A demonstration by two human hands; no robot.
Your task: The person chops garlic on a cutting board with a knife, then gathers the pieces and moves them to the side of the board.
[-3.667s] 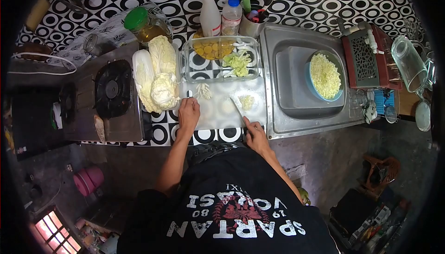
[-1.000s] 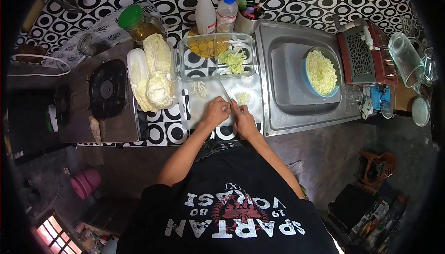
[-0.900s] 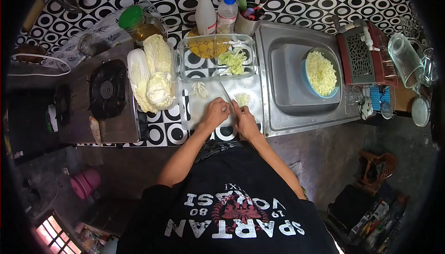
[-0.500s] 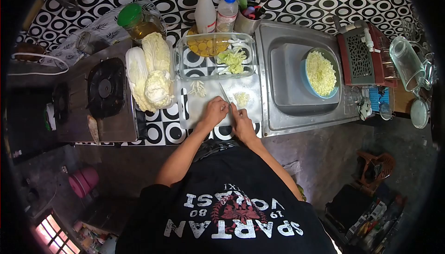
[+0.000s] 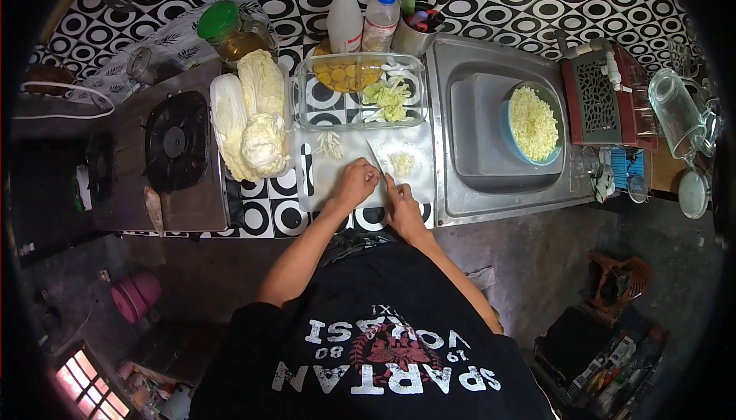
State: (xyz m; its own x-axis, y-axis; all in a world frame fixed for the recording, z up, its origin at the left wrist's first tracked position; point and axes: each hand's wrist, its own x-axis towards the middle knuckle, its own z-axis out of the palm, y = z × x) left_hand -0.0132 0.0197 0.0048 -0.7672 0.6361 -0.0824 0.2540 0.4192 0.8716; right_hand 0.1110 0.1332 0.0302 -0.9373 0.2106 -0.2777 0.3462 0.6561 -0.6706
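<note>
My right hand [image 5: 402,204] is wrapped round the handle of a knife [image 5: 374,153], whose blade points away from me over a translucent cutting board [image 5: 337,167]. Beside the blade, my left hand [image 5: 359,180] has its fingers curled down against the board; whatever they hold is hidden. A pile of finely chopped pale cabbage [image 5: 402,163] lies right of the knife. To the left are a few pale cut strips [image 5: 329,145]. Just beyond the board stands a divided glass dish [image 5: 304,119] with leafy cabbage pieces [image 5: 388,98] in its right part.
Whole napa cabbages [image 5: 261,125] sit left of the board, near a gas stove [image 5: 178,144]. On the right, a blue bowl [image 5: 509,132] of chopped cabbage stands in the metal sink [image 5: 468,199]. Behind the dish are bottles [image 5: 381,21] and a utensil cup [image 5: 414,38].
The view has shifted slightly, so the counter things appear a little farther right. Both hands keep nearly the same pose, with the knife still by my left fingers.
</note>
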